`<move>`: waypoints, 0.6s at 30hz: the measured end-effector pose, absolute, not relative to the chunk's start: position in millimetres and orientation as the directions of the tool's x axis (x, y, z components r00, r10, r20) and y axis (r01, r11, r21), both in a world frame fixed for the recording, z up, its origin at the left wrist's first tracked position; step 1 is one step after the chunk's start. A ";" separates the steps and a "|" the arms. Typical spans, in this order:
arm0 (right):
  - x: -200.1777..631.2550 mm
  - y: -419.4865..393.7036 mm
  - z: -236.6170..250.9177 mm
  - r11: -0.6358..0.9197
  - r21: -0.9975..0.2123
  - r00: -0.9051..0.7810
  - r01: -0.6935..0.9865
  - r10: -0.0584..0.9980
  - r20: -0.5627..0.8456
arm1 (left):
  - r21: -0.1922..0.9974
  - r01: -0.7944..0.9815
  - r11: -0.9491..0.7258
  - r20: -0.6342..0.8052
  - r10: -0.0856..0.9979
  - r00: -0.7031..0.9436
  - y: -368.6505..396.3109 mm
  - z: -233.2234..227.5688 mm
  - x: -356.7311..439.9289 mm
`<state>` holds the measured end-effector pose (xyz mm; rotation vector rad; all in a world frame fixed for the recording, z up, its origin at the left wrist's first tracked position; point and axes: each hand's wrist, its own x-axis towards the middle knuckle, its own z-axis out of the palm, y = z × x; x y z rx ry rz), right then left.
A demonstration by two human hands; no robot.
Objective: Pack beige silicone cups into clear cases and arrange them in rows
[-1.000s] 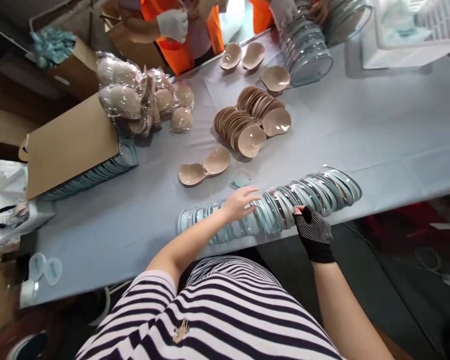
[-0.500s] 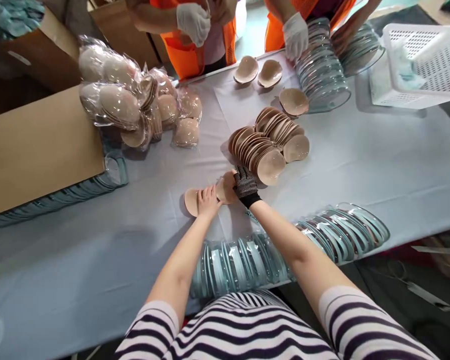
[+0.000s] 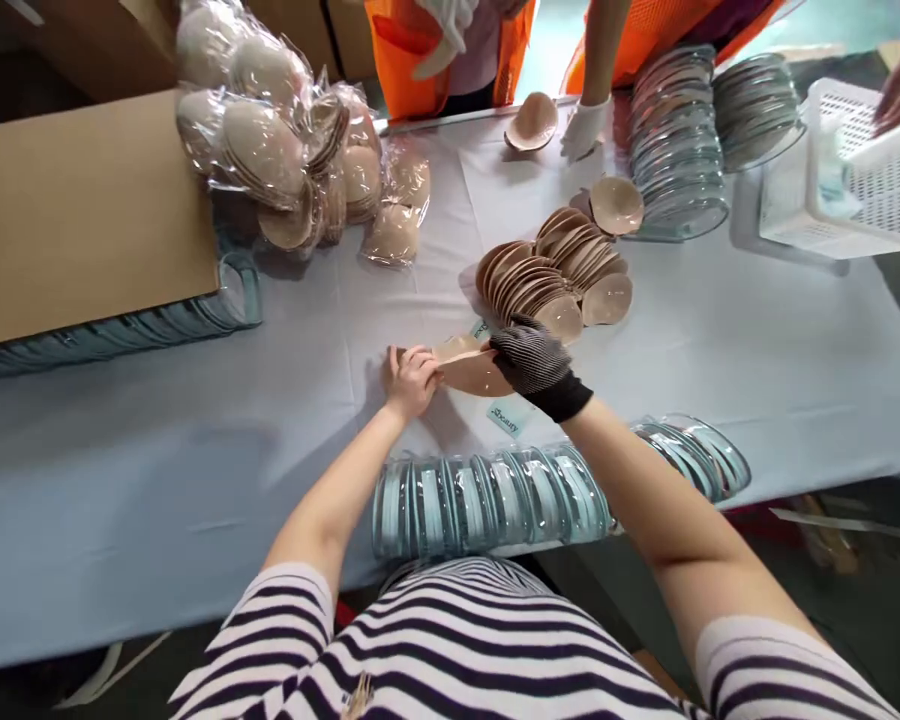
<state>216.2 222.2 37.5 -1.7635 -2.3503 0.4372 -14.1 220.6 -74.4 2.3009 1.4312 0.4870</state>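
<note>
Together the two hands hold one beige pad pair point(image 3: 466, 366) just above the cloth: the bare left hand point(image 3: 411, 380) pinches its left end, and the gloved right hand point(image 3: 534, 355) closes over its right cup. A small label point(image 3: 508, 417) lies flat just below the right hand. Behind the glove, almost touching it, stands a fanned pad stack point(image 3: 555, 275). Toward the body, a row of clear cases point(image 3: 495, 500) runs along the near table edge point(image 3: 195, 600), partly overhanging it. Left of the hands the cloth lies open as far as the cardboard point(image 3: 82, 210) and the bagged pads point(image 3: 292, 150). At the far edge a co-worker's gloved hand point(image 3: 583, 130) rests beside more case stacks point(image 3: 675, 140), with a white basket point(image 3: 855, 170) to the right.
</note>
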 end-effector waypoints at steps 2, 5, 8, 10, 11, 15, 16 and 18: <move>232.6 197.8 66.2 0.201 -0.374 -0.243 0.905 0.968 -0.068 | 0.504 0.678 -0.536 0.111 0.818 0.564 216.2 -35.7 -23.2; 253.5 157.6 87.2 0.187 -0.538 -0.362 0.822 0.901 -0.240 | 0.542 0.521 -0.660 0.069 0.652 0.755 193.7 28.8 -19.3; 252.0 117.3 85.8 0.213 -0.744 -0.564 0.634 0.785 -0.256 | 0.598 0.436 -0.673 -0.023 0.529 0.848 153.0 79.4 1.4; 242.9 91.4 78.2 0.169 -0.836 -0.602 0.522 0.767 -0.221 | 0.634 0.448 -0.630 -0.088 0.517 0.851 123.3 97.7 14.5; 239.0 79.1 73.7 0.137 -0.868 -0.615 0.478 0.758 -0.219 | 0.663 0.461 -0.590 -0.126 0.519 0.846 109.7 102.0 18.9; 238.4 35.2 59.9 0.047 -0.898 -0.661 0.437 0.694 -0.285 | 0.824 0.470 -0.316 -0.319 0.427 0.846 67.0 96.2 23.6; 241.0 25.9 58.3 0.056 -0.886 -0.666 0.459 0.682 -0.302 | 0.843 0.475 -0.251 -0.361 0.389 0.847 58.6 91.6 23.6; 245.8 9.5 57.0 0.095 -0.843 -0.659 0.529 0.672 -0.338 | 0.846 0.510 -0.155 -0.435 0.353 0.828 43.2 81.4 24.4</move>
